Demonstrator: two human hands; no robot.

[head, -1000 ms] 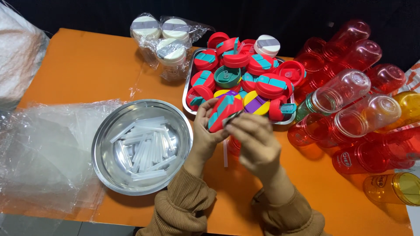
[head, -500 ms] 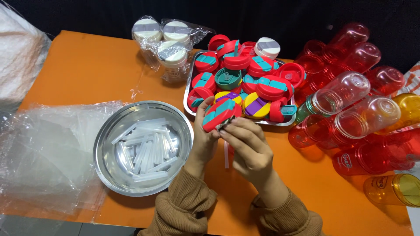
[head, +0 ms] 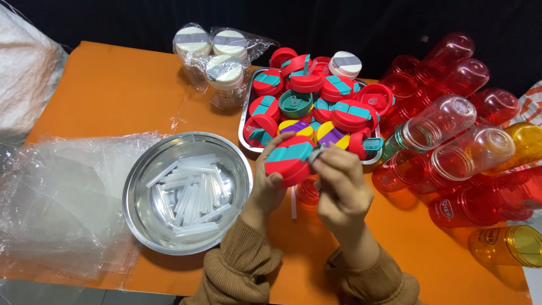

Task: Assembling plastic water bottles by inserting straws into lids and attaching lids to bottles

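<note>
Hands raised above orange tabletop (head: 113,90), wrists bent inward. Left hand (head: 270,189) fingers curl around round red-and-teal plastic bottle lid (head: 289,161); right hand (head: 342,189) fingers pinch small grey piece (head: 316,154) at lid's edge.

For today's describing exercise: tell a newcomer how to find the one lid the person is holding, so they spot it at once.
Start at the orange table and find the metal tray heaped with lids. Just in front of its near edge, the left hand holds up a red lid with a teal flap, while the right hand pinches its side. Unlike the lids in the tray, it is lifted in the hands.
</note>
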